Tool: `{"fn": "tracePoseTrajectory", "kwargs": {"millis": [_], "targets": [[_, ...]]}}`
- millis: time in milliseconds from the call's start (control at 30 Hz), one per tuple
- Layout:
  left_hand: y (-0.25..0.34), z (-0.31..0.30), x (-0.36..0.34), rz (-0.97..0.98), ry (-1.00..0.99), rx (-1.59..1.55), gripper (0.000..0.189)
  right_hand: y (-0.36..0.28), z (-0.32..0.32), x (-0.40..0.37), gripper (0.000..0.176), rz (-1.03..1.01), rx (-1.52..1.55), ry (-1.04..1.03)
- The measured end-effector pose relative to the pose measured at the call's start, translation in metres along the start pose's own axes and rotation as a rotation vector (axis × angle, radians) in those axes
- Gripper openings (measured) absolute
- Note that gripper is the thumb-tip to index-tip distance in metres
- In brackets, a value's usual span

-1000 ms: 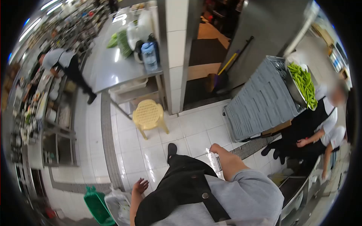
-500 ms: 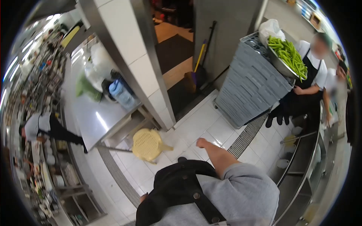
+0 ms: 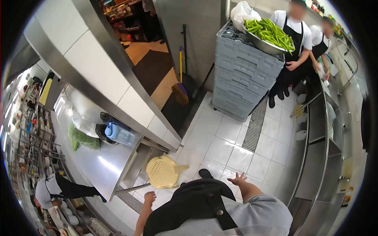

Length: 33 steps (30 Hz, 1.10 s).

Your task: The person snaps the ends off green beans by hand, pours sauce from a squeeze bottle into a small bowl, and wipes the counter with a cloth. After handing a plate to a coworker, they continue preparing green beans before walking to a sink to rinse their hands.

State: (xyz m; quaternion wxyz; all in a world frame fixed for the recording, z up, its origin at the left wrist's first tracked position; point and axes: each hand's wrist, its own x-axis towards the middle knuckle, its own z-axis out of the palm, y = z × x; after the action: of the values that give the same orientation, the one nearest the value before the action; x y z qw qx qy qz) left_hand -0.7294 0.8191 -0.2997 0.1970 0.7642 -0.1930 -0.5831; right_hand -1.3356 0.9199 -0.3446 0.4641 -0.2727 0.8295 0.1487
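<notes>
My right hand (image 3: 238, 179) is held out over the white tiled floor, its fingers spread and nothing in it. At the lower left, my left hand (image 3: 149, 197) hangs near a yellow plastic stool (image 3: 162, 172), not touching it, with fingers partly apart and empty. A tall stack of grey crates (image 3: 241, 78) stands ahead. On its top are a metal bowl (image 3: 271, 48) heaped with green peppers or beans (image 3: 269, 33) and a white plastic bag (image 3: 243, 15).
A steel table (image 3: 92, 169) at left bears a blue bottle (image 3: 118, 133) and bags. Two people in black aprons (image 3: 293, 37) stand right of the crates, beside steel shelving (image 3: 311, 169). Another person (image 3: 49, 190) bends at far left. A broom (image 3: 181, 92) leans by the doorway.
The view has turned and moved toward the doorway. My right hand has gone from a closed fist to spread fingers. My left hand, barely visible before, now shows at the lower left.
</notes>
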Motion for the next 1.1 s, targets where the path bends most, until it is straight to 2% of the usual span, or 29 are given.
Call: {"fn": "tracePoseTrajectory", "kwargs": {"millis": [100, 133, 167, 200, 233, 267, 333, 467, 567, 633, 667, 733, 800, 833, 900, 1033, 1100], "targets": [[0.026, -0.006, 0.010, 0.089, -0.087, 0.123, 0.024, -0.010, 0.012, -0.037, 0.122, 0.013, 0.126, 0.041], [0.028, -0.008, 0.014, 0.091, -0.089, 0.213, 0.023, -0.017, 0.036, -0.023, 0.118, -0.015, 0.076, 0.077], [0.025, -0.015, 0.019, 0.200, -0.188, 0.366, 0.022, -0.029, 0.065, 0.002, 0.115, -0.043, 0.030, 0.115], [0.019, -0.025, 0.025, 0.317, -0.293, 0.518, 0.021, -0.041, 0.098, 0.028, 0.109, -0.211, 0.323, -0.210], [0.032, -0.018, 0.019, 0.223, -0.320, 0.560, 0.020, -0.055, 0.125, 0.051, 0.105, -0.394, 0.619, -0.523], [0.045, -0.011, 0.013, 0.130, -0.347, 0.607, 0.019, -0.067, 0.132, 0.055, 0.099, -0.456, 0.742, -0.733], [0.051, -0.006, 0.014, 0.082, -0.370, 0.692, 0.020, -0.083, 0.128, 0.047, 0.087, -0.444, 0.526, -0.727], [0.058, 0.011, 0.021, 0.124, -0.270, 0.678, 0.020, -0.085, 0.113, 0.038, 0.065, -0.504, 0.028, -0.491], [0.061, 0.023, 0.026, 0.147, -0.236, 0.606, 0.020, -0.083, 0.107, 0.029, 0.050, -0.553, -0.228, -0.257], [0.059, 0.031, 0.037, 0.157, -0.311, 0.579, 0.022, -0.082, 0.091, 0.012, 0.042, -0.577, -0.234, -0.047], [0.058, 0.034, 0.044, 0.150, -0.365, 0.579, 0.022, -0.083, 0.072, -0.011, 0.045, -0.584, -0.085, 0.080], [0.046, 0.043, 0.063, 0.162, -0.469, 0.515, 0.022, -0.093, 0.029, -0.050, 0.050, -0.599, -0.045, 0.287], [0.022, 0.049, 0.087, 0.192, -0.562, 0.398, 0.021, -0.109, -0.024, -0.102, 0.054, -0.515, 0.022, 0.302], [0.014, 0.054, 0.093, 0.197, -0.513, 0.461, 0.021, -0.114, -0.037, -0.114, 0.055, -0.473, 0.062, 0.311], [0.003, 0.066, 0.099, 0.214, -0.414, 0.584, 0.021, -0.114, -0.040, -0.113, 0.056, -0.450, 0.075, 0.317], [0.005, 0.074, 0.101, 0.228, -0.423, 0.713, 0.019, -0.099, -0.020, -0.106, 0.059, -0.473, 0.075, 0.273], [0.008, 0.075, 0.099, 0.244, -0.394, 0.724, 0.019, -0.085, -0.006, -0.095, 0.063, -0.571, 0.062, 0.136]]}}
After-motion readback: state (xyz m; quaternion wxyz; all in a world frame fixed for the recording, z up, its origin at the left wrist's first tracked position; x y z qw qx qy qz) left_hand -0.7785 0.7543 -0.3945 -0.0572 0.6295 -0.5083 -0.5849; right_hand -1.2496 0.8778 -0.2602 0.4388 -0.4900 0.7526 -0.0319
